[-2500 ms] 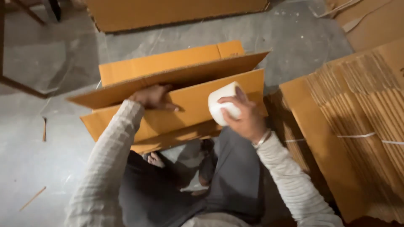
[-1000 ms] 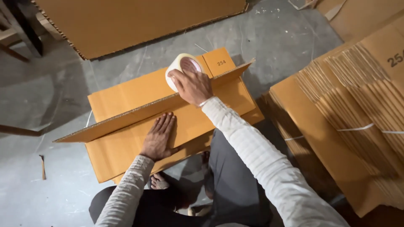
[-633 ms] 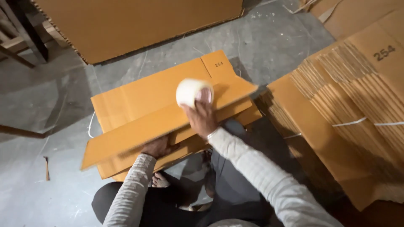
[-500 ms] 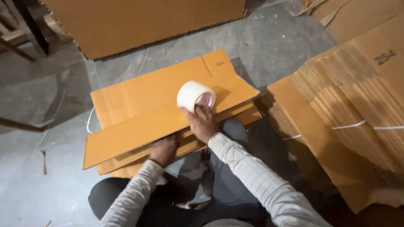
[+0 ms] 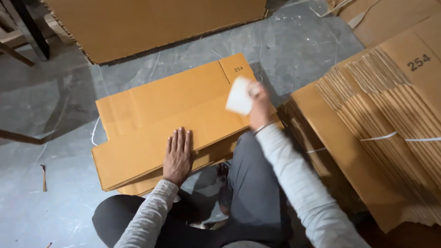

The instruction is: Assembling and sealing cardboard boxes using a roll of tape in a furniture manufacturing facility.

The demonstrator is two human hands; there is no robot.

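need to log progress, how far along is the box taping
Done: the flattened cardboard box lies folded flat on the floor, flaps closed. In hand: the left hand presses flat on its near edge, and the right hand holds the white tape roll above the box's right end. The roll is blurred. Left: no tape strip shows on the box. A strapped stack of flat boxes lies at the right.
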